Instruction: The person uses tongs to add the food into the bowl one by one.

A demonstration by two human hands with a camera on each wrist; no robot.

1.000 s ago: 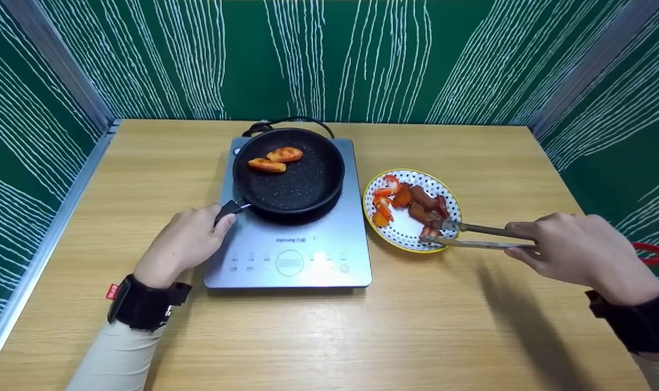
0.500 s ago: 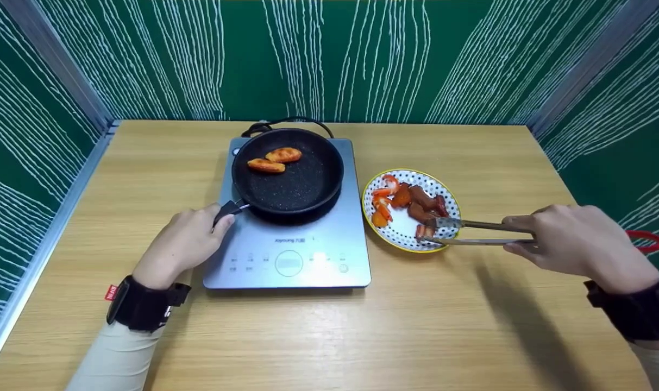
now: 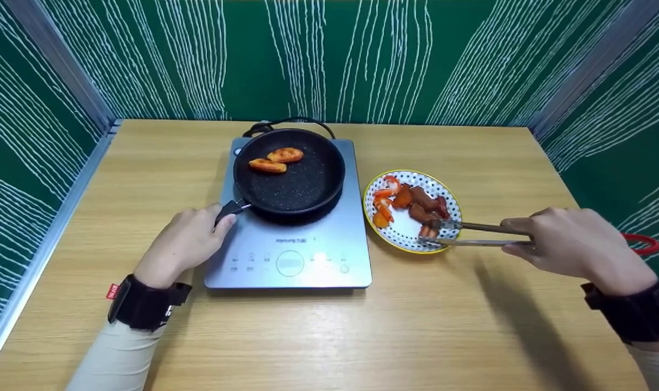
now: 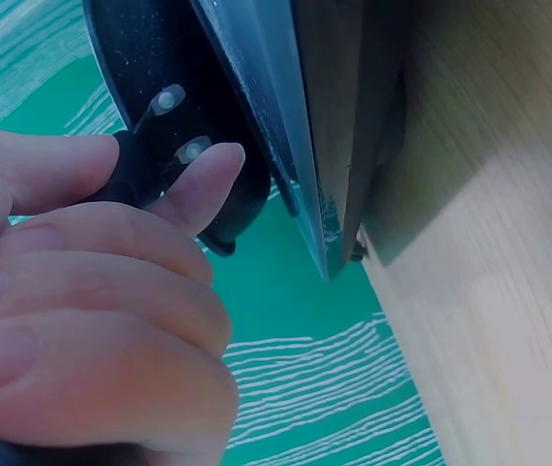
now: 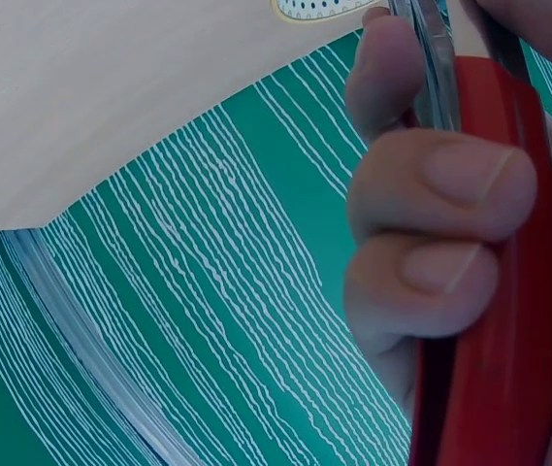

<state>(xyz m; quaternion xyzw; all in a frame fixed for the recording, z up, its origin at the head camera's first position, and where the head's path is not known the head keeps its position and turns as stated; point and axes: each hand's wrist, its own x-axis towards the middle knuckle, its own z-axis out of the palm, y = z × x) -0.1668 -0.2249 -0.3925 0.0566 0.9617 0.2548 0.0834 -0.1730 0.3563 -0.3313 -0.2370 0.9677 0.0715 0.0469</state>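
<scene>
- Since the first frame my right hand [image 3: 571,241] has shifted slightly inward, toward the plate [image 3: 402,233]; my left hand [image 3: 185,241] and the pan [image 3: 302,187] have stayed put.
- My left hand is clamped on the black pan handle [image 3: 231,210], which points toward the hob's near left corner.
- The pan is over the far half of the silver hob [image 3: 329,244], with two browned pieces [image 3: 286,155] inside, toward its far left rim.
- The plate is on the desk [image 3: 307,336], just beside the hob's right edge.
- My right hand is closed round the tongs [image 3: 481,243], fingers curled about their red handle [image 5: 508,243].
- The tongs cross the plate's right rim, tips apart around a small pinkish piece [image 3: 428,232] near the plate's near right edge; I cannot tell whether they grip it.
- Brown chunks [image 3: 424,198] lie toward the plate's far right, red-and-white pieces [image 3: 383,207] along its left.
- A black cable [image 3: 302,118] loops behind the hob, by the desk's far edge.
</scene>
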